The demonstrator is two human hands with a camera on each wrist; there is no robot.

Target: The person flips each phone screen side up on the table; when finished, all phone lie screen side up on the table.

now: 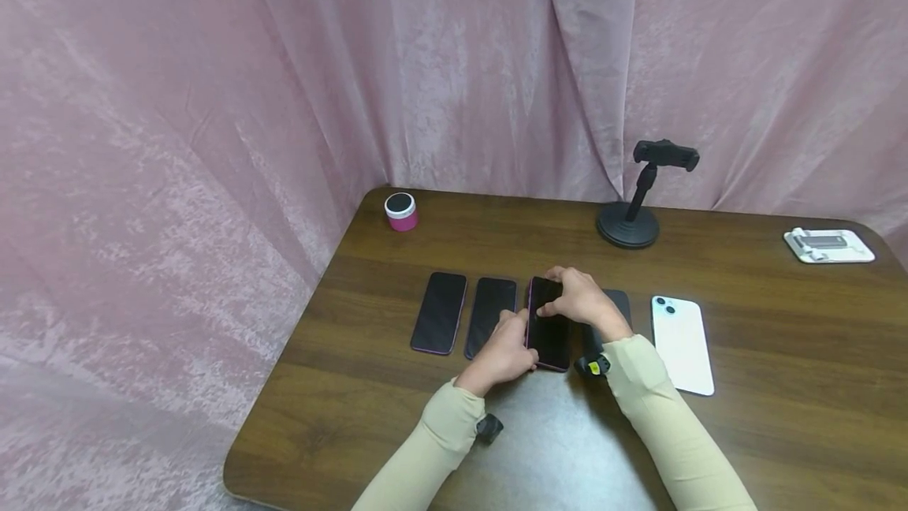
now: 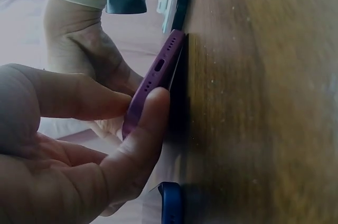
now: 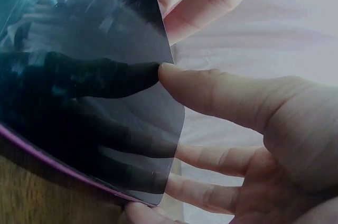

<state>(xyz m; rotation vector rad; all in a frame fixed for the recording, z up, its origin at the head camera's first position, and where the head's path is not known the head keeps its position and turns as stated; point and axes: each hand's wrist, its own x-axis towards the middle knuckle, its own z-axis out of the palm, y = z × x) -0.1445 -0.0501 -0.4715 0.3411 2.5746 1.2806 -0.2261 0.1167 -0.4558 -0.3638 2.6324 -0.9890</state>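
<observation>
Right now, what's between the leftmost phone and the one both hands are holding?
A dark phone, partly hidden by the left hand, lies between the leftmost phone and the held phone; the head view shows this.

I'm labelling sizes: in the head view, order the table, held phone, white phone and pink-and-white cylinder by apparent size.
1. Table
2. Held phone and white phone: look alike; left hand and right hand partly cover the first, so unranked
3. Pink-and-white cylinder

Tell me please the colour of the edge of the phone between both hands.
The phone edge is purple; it shows best in the left wrist view.
</observation>
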